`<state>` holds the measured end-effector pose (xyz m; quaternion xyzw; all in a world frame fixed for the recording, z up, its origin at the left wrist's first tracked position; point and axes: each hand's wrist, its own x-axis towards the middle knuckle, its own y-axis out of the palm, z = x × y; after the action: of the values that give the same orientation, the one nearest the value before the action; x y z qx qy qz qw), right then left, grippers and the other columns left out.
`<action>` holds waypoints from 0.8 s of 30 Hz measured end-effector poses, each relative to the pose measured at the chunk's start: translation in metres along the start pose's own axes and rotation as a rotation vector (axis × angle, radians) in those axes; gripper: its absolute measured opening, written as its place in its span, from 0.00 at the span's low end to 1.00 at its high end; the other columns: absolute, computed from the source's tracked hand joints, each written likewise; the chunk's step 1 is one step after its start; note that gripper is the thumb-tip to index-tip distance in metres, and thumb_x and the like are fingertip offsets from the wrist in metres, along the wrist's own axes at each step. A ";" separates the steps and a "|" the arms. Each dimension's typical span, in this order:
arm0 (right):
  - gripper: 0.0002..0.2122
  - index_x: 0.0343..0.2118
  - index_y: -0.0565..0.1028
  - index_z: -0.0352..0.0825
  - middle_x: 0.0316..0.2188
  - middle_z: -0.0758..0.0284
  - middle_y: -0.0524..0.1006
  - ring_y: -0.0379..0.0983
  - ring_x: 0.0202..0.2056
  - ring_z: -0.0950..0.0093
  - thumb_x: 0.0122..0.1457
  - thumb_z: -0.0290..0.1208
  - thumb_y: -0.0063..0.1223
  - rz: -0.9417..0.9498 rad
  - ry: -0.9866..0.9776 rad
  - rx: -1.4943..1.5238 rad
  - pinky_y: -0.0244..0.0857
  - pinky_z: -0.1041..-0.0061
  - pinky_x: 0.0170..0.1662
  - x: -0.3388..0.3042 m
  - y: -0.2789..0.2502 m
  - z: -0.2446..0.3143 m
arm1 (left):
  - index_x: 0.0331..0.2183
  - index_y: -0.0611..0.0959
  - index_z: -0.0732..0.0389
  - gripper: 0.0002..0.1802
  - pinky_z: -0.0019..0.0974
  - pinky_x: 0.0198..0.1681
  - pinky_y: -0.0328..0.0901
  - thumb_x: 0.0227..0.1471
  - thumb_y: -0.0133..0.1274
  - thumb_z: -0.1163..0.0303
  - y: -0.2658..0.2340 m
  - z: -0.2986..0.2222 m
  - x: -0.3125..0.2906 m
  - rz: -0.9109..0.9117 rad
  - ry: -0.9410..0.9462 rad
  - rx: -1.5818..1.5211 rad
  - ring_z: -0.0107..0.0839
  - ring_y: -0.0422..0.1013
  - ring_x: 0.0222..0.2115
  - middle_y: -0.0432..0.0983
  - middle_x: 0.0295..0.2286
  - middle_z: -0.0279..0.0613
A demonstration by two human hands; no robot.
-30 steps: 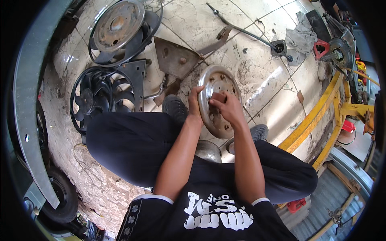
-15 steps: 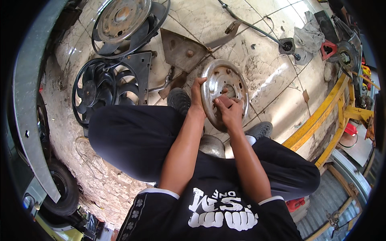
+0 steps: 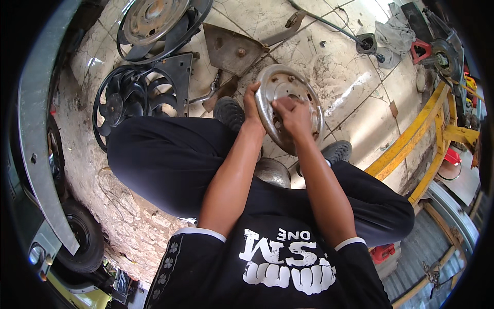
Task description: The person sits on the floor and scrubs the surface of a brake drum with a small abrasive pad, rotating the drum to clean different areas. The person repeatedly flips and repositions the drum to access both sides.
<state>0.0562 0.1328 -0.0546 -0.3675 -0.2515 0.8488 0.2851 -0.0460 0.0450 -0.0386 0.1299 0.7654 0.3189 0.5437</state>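
A round steel wheel disc (image 3: 280, 85), brown-stained with holes around its face, is held tilted above the floor between my knees. The fingers of my left hand (image 3: 251, 109) are wrapped round its left rim. Against the face of the disc, near its centre, my right hand (image 3: 297, 120) presses a small reddish-brown piece (image 3: 284, 103) that looks like folded sandpaper. Its underside is hidden under my fingers. A dull metal cylinder (image 3: 272, 172) stands below the disc, between my legs.
Black fans (image 3: 121, 105) lie at the left, with another rusty disc (image 3: 156, 18) on the farther one. Beyond my hands is a metal bracket (image 3: 234, 47). A yellow frame (image 3: 411, 136) stands at the right. A grey cloth (image 3: 393, 33) lies at the far right.
My right hand has shifted slightly up and left over the disc, with the reddish-brown piece. The disc sits a little higher in view, and my left hand still grips its rim.
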 end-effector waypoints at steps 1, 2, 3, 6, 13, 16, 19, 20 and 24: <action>0.29 0.43 0.86 0.35 0.50 0.50 0.77 0.72 0.54 0.54 0.50 0.57 0.70 0.056 -0.016 0.013 0.64 0.60 0.59 -0.011 -0.003 -0.004 | 0.53 0.78 0.62 0.41 0.49 0.41 0.75 0.48 0.51 0.38 0.004 0.002 -0.003 0.002 0.042 -0.071 0.46 0.79 0.33 0.80 0.39 0.48; 0.31 0.45 0.85 0.34 0.48 0.51 0.79 0.73 0.54 0.53 0.48 0.58 0.71 0.093 -0.014 0.054 0.64 0.62 0.59 -0.020 -0.007 -0.007 | 0.53 0.78 0.62 0.43 0.47 0.41 0.74 0.47 0.51 0.37 -0.008 0.000 0.002 0.146 0.016 0.006 0.47 0.79 0.34 0.80 0.38 0.50; 0.28 0.42 0.86 0.33 0.43 0.53 0.81 0.76 0.48 0.57 0.50 0.56 0.71 0.071 0.001 0.085 0.66 0.63 0.54 -0.016 -0.006 -0.006 | 0.54 0.78 0.62 0.43 0.48 0.41 0.75 0.47 0.51 0.37 -0.005 -0.004 0.002 0.083 -0.007 0.046 0.48 0.79 0.34 0.79 0.39 0.51; 0.24 0.36 0.86 0.30 0.27 0.63 0.84 0.81 0.30 0.67 0.52 0.51 0.71 0.052 0.218 0.298 0.71 0.67 0.39 0.007 0.004 0.000 | 0.53 0.78 0.63 0.43 0.49 0.40 0.75 0.48 0.50 0.37 -0.001 -0.003 0.005 0.077 -0.118 0.041 0.48 0.79 0.34 0.79 0.39 0.52; 0.26 0.37 0.85 0.28 0.27 0.61 0.84 0.82 0.32 0.66 0.51 0.53 0.71 -0.095 0.028 0.049 0.71 0.68 0.40 -0.012 0.004 0.013 | 0.57 0.74 0.64 0.43 0.54 0.47 0.75 0.48 0.52 0.40 -0.001 -0.010 0.002 0.179 -0.045 0.042 0.53 0.78 0.41 0.77 0.46 0.57; 0.27 0.38 0.85 0.27 0.27 0.60 0.84 0.81 0.32 0.68 0.52 0.53 0.71 -0.136 0.086 -0.012 0.71 0.70 0.40 -0.005 0.001 0.022 | 0.56 0.75 0.63 0.41 0.52 0.41 0.78 0.49 0.51 0.42 0.000 -0.009 -0.002 0.138 -0.071 -0.008 0.52 0.79 0.37 0.77 0.45 0.56; 0.23 0.37 0.85 0.26 0.28 0.62 0.84 0.79 0.30 0.74 0.54 0.46 0.72 0.000 0.021 0.136 0.70 0.71 0.38 -0.018 -0.004 0.003 | 0.55 0.76 0.62 0.41 0.51 0.41 0.77 0.48 0.50 0.41 -0.002 -0.004 -0.001 0.149 -0.054 -0.013 0.51 0.79 0.36 0.78 0.43 0.54; 0.22 0.37 0.84 0.25 0.28 0.62 0.84 0.78 0.30 0.74 0.55 0.45 0.72 -0.015 0.028 0.176 0.70 0.71 0.37 -0.017 0.004 -0.012 | 0.54 0.76 0.62 0.41 0.51 0.42 0.76 0.47 0.50 0.40 0.000 -0.001 -0.005 0.158 -0.042 0.014 0.50 0.79 0.37 0.78 0.43 0.52; 0.19 0.39 0.84 0.27 0.29 0.65 0.83 0.76 0.29 0.77 0.56 0.41 0.72 0.166 0.238 0.435 0.69 0.73 0.36 -0.018 -0.014 0.025 | 0.53 0.77 0.62 0.41 0.51 0.39 0.77 0.47 0.49 0.40 0.001 -0.003 -0.005 0.104 -0.008 0.035 0.49 0.79 0.33 0.78 0.42 0.51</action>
<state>0.0518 0.1256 -0.0221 -0.4141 0.0033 0.8543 0.3141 -0.0466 0.0418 -0.0339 0.1805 0.7609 0.3329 0.5270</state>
